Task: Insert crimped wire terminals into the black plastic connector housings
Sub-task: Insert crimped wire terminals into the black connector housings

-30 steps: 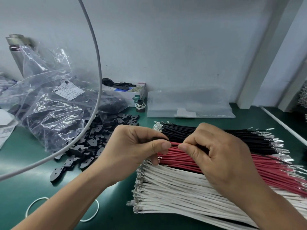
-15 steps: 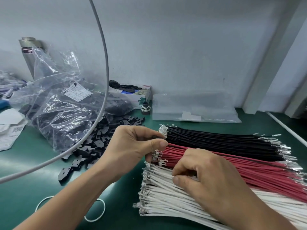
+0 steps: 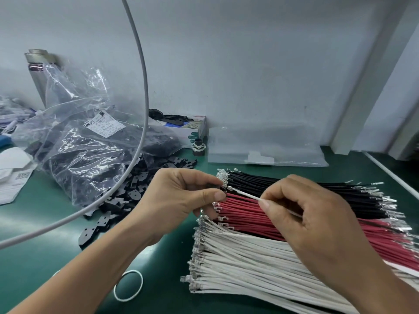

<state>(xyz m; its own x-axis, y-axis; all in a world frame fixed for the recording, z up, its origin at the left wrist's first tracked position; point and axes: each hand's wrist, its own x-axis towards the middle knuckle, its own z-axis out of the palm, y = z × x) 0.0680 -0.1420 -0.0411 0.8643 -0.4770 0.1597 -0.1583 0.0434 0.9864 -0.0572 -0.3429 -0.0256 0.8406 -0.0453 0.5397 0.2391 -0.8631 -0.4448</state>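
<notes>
Head view, step in hand. The left hand (image 3: 181, 200) sits at centre frame with thumb and forefinger curled together on a small black connector housing (image 3: 214, 186), of which only a dark edge shows between the fingertips. The right hand (image 3: 313, 214), right of centre, pinches a single white wire (image 3: 243, 194) between thumb and forefinger; the other fingers are curled loosely under. The crimped terminal (image 3: 230, 188) at the wire's free end points left and lies just beside the housing; whether it has entered a cavity cannot be told.

To do the step well, judged from this position: keep the housing steady, line the terminal up square with the cavity, and push along the wire axis. The pinch sits some way back from the terminal, so the wire may bow under thrust; a grip closer to the crimp would likely give better control.

Head view, surroundings. Below both hands, on the green table (image 3: 45, 257), lie three fanned bundles: black wires (image 3: 306, 191) uppermost, red wires (image 3: 260, 220) in the middle, white wires (image 3: 249, 264) lowest, all with terminals toward the left. Loose black housings (image 3: 127, 200) spill from a clear plastic bag (image 3: 79, 155) at left. A grey cable (image 3: 145, 91) arcs across the upper left, close to the camera. A white rubber band (image 3: 128, 285) lies at lower centre. A small box (image 3: 192, 130) and a flat clear bag (image 3: 260, 146) rest against the wall.

Obstructions: the bundled terminals directly beneath the working point could snag the held wire
</notes>
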